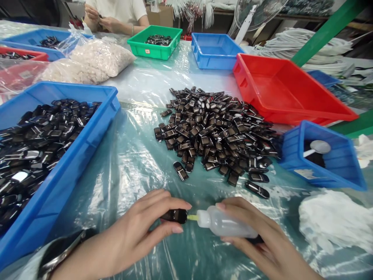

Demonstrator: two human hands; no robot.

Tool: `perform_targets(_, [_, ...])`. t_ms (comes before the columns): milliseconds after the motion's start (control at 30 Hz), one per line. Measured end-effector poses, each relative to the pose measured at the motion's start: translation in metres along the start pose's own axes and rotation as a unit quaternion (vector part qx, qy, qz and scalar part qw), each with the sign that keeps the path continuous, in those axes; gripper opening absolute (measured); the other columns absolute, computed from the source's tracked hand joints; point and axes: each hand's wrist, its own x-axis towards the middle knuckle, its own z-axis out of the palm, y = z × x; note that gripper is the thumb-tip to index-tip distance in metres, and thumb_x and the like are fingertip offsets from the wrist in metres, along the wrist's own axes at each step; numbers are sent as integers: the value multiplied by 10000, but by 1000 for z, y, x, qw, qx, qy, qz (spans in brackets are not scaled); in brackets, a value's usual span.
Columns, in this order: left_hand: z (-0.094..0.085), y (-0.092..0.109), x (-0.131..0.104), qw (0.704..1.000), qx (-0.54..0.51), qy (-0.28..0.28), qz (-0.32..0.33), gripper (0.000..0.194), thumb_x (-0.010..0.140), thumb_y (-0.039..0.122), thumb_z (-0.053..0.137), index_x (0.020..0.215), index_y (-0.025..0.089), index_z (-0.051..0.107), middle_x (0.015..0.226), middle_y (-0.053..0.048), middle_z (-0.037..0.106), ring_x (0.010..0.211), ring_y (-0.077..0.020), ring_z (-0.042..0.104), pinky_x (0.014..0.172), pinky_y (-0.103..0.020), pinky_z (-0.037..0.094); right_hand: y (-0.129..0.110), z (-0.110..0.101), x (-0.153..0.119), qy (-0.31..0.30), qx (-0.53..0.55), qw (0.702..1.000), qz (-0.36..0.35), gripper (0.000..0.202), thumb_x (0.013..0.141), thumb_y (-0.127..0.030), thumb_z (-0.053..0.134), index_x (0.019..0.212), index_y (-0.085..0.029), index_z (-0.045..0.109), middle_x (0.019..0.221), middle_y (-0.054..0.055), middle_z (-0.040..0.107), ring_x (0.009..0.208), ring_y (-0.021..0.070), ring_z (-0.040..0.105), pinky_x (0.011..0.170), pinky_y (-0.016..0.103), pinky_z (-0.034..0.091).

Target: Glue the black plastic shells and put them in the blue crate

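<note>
Between the thumb and fingers of my left hand (151,225) is a small black glossy part (176,216), lying level. My right hand (253,229) grips a translucent squeeze bottle (225,222) on its side, with its yellowish nozzle pointing left at the end of the black part. Tip and part look to be touching or nearly so. Something dark shows under the fingers of my right hand, too hidden to name. Beyond both hands a large pile of similar black parts (210,128) lies on the green, plastic-covered table (128,155).
At left, a blue tray (84,151) holds many black parts. A red tray (291,93), a blue bin (326,171) with a strainer-like tool, and white cloth (335,221) are at right. Farther back are a green tray (154,50), a blue tray (215,52), a bag (101,58) and a person (116,19).
</note>
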Motion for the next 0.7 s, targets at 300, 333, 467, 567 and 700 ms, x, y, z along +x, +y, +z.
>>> perform_targets(300, [1,1,0,1000,17,6,7,260,998,254,464,1242,341,482,1007,10,587,939,-184,581,798,-280,441,1,1,-1,11,-10,1000,-1,435,904,-187,552,1271,-417,510,1171,33,584,928,179,659,518,143,575])
perform_targets(333, [1,1,-1,1000,19,4,7,263,998,258,464,1246,345,477,1013,11,589,941,-183,581,797,-280,441,1,0,0,9,-11,1000,-5,447,903,-181,550,1277,-421,503,1168,32,586,932,178,660,528,141,577])
perform_targets(467, [1,1,-1,1000,27,2,5,264,996,261,473,1248,340,469,1023,13,595,917,-179,587,766,-276,443,-3,-2,3,0,-16,1000,-15,492,895,-132,536,1286,-426,489,1123,28,597,923,165,666,582,142,588])
perform_targets(567, [1,1,-1,999,31,6,12,242,995,261,474,1231,318,480,1003,8,604,885,-180,589,752,-280,444,-5,-4,3,-12,-18,1000,-9,511,893,-105,523,1291,-422,479,1126,36,593,926,171,673,594,158,599])
perform_targets(700, [1,2,0,999,32,7,10,245,999,263,462,1236,323,475,998,4,598,888,-187,584,753,-288,445,-5,-5,4,-8,-23,999,-28,497,886,-124,550,1290,-407,486,1112,47,601,902,177,682,603,172,601])
